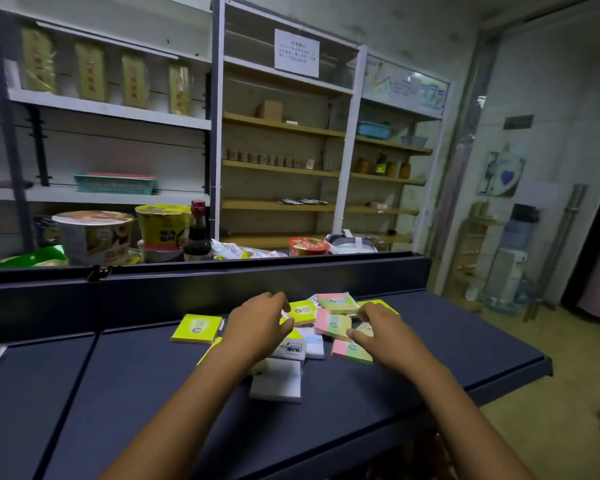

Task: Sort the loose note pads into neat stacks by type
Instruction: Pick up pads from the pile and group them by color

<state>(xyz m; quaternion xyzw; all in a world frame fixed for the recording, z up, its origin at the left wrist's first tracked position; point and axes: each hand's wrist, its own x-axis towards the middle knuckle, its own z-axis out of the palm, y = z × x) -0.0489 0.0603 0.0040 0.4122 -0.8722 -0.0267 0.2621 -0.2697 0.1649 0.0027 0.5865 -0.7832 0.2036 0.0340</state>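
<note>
While both hands work over the dark table [430, 341], the sorting looks barely begun: the pads lie jumbled between and under them. One yellow pad [197, 328] sits apart, left of the left hand [257, 323], whose curled fingers hover over the pile; whether they hold anything I cannot tell. Fingers of the right hand [381, 329] rest bent on a small pad [364, 329], beside a pink-green pad [332, 325]. Next, I'd judge, like colours need gathering and squaring up.

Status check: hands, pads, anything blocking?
Left hand and right hand over the pad pile, grips unclear. Pads unsorted; one yellow pad lies apart, left. No obstruction on the shelf.
</note>
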